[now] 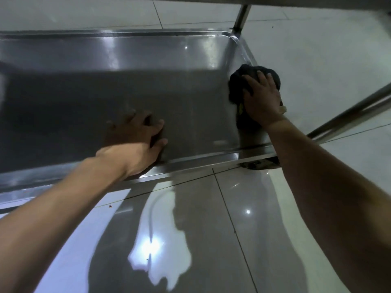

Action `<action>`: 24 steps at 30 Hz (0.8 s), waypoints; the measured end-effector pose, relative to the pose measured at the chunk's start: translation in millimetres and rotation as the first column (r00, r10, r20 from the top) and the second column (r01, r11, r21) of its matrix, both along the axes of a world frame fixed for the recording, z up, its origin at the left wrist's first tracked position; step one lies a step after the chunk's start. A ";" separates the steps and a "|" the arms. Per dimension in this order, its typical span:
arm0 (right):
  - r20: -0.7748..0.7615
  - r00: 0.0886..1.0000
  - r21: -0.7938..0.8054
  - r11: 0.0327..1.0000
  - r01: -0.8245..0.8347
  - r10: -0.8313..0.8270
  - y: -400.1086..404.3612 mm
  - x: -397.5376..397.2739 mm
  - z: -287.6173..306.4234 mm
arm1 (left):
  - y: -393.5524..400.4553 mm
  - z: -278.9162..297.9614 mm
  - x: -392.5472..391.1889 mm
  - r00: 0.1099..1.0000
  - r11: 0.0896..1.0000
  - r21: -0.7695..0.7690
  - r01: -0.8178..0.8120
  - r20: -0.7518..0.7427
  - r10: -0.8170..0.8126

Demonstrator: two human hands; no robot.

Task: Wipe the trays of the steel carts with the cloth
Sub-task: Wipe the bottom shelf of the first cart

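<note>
A low steel cart tray [88, 96] spans the upper half of the view, its rim running along the near side. My right hand [261, 98] presses a dark crumpled cloth [237, 85] against the tray's right rim, fingers spread flat over it. My left hand [139, 140] rests on the tray floor near the front rim, fingers spread and lightly bent, holding nothing. The tray floor mirrors my left hand.
A steel upright post [241, 17] rises from the tray's far right corner, under an upper shelf edge [296, 1]. A slanted steel bar [355, 113] crosses at the right. A caster wheel [260, 163] sits under the near right corner. Glossy floor tiles [211, 229] surround the cart.
</note>
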State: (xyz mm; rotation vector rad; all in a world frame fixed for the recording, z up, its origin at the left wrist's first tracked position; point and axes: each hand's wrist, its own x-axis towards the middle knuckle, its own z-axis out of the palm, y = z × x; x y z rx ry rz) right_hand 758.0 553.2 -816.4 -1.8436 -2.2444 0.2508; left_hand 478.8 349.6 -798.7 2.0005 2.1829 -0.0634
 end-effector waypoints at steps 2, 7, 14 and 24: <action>0.006 1.000 -0.009 1.000 0.021 -0.020 -13.5 5.6 -1.1 | 1.9 0.0 1.6 1.000 1.000 -0.013 0.000 0.013 0.000; 0.003 0.995 -0.054 0.993 0.101 -0.101 -72.3 27.5 -7.1 | 3.6 -8.5 2.4 0.995 0.999 0.026 -0.025 0.093 0.023; 0.041 0.990 0.049 0.990 0.130 -0.133 -142.8 18.3 -7.1 | 3.9 -17.6 3.0 0.996 0.998 0.017 -0.054 0.077 0.053; -0.097 0.993 0.146 0.986 0.085 -0.072 -214.7 -43.1 -6.6 | -52.8 20.7 -26.3 0.983 0.992 0.121 0.033 0.177 -0.054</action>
